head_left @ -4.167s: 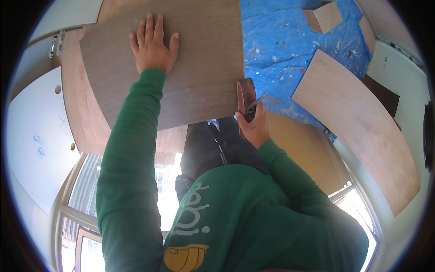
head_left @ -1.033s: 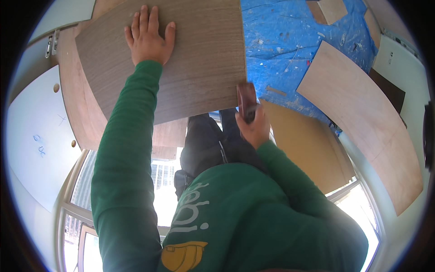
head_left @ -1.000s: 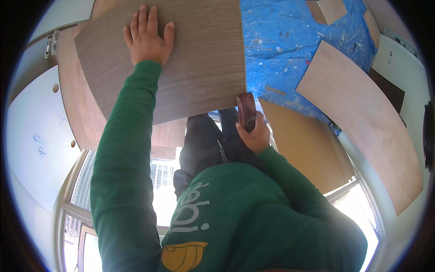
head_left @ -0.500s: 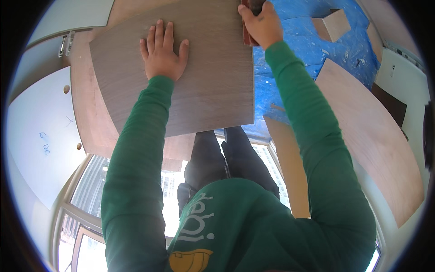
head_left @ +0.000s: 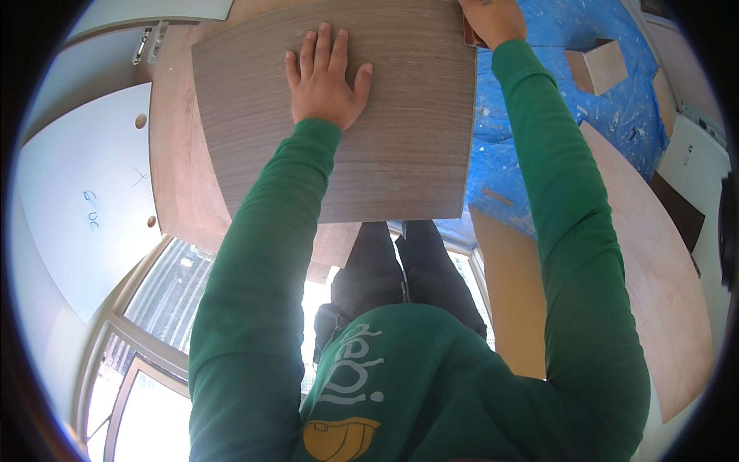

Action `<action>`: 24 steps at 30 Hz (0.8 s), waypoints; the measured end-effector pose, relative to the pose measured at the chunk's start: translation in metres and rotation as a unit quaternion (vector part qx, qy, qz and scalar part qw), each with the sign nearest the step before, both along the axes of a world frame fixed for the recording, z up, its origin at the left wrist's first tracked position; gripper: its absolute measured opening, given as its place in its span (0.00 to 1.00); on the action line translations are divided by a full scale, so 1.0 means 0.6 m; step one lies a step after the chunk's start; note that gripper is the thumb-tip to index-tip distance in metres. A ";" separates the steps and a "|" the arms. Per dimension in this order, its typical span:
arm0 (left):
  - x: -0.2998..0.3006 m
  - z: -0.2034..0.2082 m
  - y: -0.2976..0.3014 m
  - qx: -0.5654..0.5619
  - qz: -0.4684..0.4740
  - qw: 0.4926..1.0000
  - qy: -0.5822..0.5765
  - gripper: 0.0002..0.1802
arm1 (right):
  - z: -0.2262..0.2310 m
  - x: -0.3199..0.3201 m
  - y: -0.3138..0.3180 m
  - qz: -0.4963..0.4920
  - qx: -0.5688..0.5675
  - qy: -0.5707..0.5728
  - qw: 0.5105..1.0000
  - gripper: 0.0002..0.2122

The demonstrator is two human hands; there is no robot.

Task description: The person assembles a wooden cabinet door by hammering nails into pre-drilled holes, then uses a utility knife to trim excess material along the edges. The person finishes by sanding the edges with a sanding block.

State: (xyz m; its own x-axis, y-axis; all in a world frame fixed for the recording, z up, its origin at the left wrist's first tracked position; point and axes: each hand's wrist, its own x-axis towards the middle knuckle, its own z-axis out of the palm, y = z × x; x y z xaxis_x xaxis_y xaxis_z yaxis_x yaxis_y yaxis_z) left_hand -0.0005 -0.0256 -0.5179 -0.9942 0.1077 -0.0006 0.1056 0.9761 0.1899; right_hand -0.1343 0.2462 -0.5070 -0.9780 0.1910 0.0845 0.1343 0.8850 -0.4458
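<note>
A grey-brown wood-grain board (head_left: 400, 154) lies flat in front of me, its near edge above my legs. My left hand (head_left: 327, 88) rests palm down on its upper middle, fingers spread. At the board's far right edge, my right hand (head_left: 496, 21) is closed around a reddish-brown sanding block (head_left: 471, 35). Only a sliver of that block shows beside the edge; the fingers are partly cut off by the top of the picture.
Blue plastic sheeting (head_left: 493, 127) with pale specks spreads to the right, with a small wooden angle piece (head_left: 604, 68) on it. A curved pale panel (head_left: 647, 254) lies at the right. At left is a marked white panel (head_left: 92, 185) with round holes, near metal hinges (head_left: 150, 45).
My right hand has slid the sanding block farther away along the board's right edge. The left hand stays flat on the board. The whole view has shifted, placing the board further right.
</note>
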 end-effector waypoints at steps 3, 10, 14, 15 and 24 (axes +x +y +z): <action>0.000 0.001 0.001 -0.005 -0.002 1.000 0.005 0.38 | -0.001 0.032 0.000 -0.006 -0.008 -0.002 1.000 0.32; 0.000 -0.011 0.002 -0.030 -0.002 0.999 0.025 0.38 | 0.035 0.210 -0.008 -0.050 -0.055 -0.102 0.992 0.27; 0.003 -0.017 0.003 -0.036 -0.001 0.999 0.036 0.38 | 0.040 0.380 -0.010 -0.077 -0.069 -0.133 0.986 0.26; 0.006 -0.017 0.002 -0.033 -0.002 0.999 0.036 0.38 | 0.042 0.445 -0.012 -0.083 -0.081 -0.135 0.984 0.25; 0.009 -0.016 0.003 -0.019 -0.009 0.998 0.051 0.38 | 0.089 0.694 0.032 -0.127 -0.199 -0.230 0.944 0.24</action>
State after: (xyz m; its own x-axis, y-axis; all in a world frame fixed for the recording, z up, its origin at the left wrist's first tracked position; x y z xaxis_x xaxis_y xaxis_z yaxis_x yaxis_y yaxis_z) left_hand 0.0048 -0.0236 -0.5277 -0.9874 0.1265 0.0955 0.1391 0.9804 0.1398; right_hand 0.2818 0.2653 -0.4537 -0.8121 0.3513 -0.4658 0.5801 0.5721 -0.5798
